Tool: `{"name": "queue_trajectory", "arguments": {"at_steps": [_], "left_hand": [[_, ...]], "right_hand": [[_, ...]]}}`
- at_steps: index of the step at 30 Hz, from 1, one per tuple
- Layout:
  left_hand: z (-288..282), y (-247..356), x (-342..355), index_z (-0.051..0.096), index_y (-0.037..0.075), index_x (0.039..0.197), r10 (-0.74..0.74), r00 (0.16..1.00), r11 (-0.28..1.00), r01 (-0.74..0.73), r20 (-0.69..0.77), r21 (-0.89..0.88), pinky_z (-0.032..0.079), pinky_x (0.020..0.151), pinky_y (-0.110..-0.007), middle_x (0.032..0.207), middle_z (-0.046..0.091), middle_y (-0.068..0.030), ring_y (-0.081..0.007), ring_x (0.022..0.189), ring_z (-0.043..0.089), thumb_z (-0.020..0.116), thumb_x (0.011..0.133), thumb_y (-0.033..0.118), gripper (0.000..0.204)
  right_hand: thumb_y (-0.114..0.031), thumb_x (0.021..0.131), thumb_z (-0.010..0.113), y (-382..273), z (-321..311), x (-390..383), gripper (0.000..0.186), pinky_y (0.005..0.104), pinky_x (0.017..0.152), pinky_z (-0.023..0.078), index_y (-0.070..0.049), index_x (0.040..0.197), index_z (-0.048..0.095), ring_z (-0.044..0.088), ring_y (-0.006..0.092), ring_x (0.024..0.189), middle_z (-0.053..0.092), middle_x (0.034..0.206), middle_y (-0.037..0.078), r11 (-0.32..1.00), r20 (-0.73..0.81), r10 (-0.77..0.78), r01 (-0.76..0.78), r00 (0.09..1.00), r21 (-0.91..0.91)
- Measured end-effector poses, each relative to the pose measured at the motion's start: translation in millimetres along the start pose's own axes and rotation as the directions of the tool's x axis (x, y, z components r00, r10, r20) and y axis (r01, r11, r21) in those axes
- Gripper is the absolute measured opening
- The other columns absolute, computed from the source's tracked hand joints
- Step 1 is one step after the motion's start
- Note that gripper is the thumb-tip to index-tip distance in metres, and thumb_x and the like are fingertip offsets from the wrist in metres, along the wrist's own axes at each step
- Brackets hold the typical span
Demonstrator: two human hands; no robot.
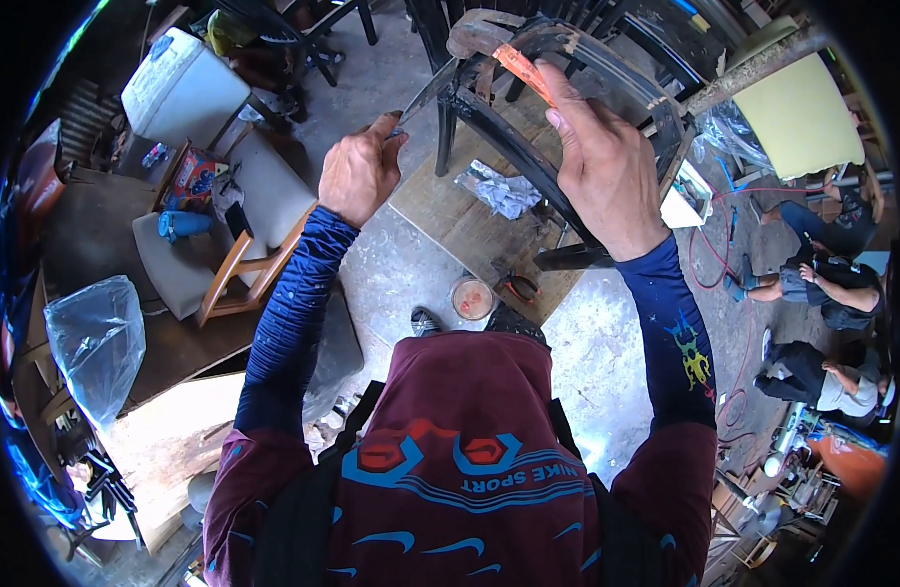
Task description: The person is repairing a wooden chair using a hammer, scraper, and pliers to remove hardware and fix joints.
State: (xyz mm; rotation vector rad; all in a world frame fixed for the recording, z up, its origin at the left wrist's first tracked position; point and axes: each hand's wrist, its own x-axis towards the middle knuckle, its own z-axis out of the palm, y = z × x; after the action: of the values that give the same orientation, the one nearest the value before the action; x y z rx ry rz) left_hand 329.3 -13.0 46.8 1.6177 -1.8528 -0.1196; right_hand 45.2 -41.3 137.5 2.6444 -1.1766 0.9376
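Note:
My left hand is closed on a thin grey blade-like strip that angles up toward the chair's top. My right hand grips a narrow orange piece lying against the curved upper part of a dark wooden chair frame. The chair frame stands tilted on a worn board. On the board below it are a crumpled pale cloth and dark pliers. A round container with reddish contents sits near my foot.
Padded chairs, a pale cushion, a blue bottle and plastic sheeting crowd the left. Several people sit on the right, near red hoses and a yellow padded panel. More dark chairs stand at the back.

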Motion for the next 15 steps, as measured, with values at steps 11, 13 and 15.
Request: {"name": "queue_trajectory", "arguments": {"at_steps": [11,13,15], "left_hand": [[-0.9,-3.4,5.8,0.068,0.004,0.119,-0.025,0.997,1.000,0.024,0.076,0.009,0.055,0.068,-0.047,0.080,0.068,-0.0262,-0.0434,0.077,0.069,0.067,0.095,0.012,0.026],[-2.6,-2.5,5.9,0.068,0.005,0.119,-0.036,0.996,0.999,0.035,0.076,0.017,0.055,0.069,-0.047,0.081,0.068,-0.0262,-0.0433,0.077,0.069,0.067,0.095,0.013,0.026],[-3.2,-0.5,2.9,0.068,0.005,0.119,-0.050,0.996,0.998,0.048,0.077,0.027,0.055,0.069,-0.047,0.082,0.069,-0.0261,-0.0432,0.078,0.070,0.067,0.095,0.013,0.026]], "right_hand": [[-0.004,0.093,0.064,5.6,22.5,6.6,0.066,0.0424,0.056,0.057,-0.018,0.155,0.045,0.070,0.0281,0.065,0.069,0.090,0.013,0.990,0.122,-0.024,0.040,0.992,-0.133],[-0.003,0.090,0.065,1.0,15.8,9.9,0.071,0.0425,0.058,0.057,-0.018,0.156,0.044,0.069,0.0299,0.064,0.068,0.090,0.014,0.998,0.044,-0.040,0.042,0.998,-0.035],[-0.002,0.089,0.065,-1.7,17.0,8.4,0.073,0.0423,0.058,0.057,-0.018,0.156,0.043,0.069,0.0304,0.064,0.069,0.090,0.014,0.998,-0.009,-0.061,0.061,0.998,-0.017]]}}
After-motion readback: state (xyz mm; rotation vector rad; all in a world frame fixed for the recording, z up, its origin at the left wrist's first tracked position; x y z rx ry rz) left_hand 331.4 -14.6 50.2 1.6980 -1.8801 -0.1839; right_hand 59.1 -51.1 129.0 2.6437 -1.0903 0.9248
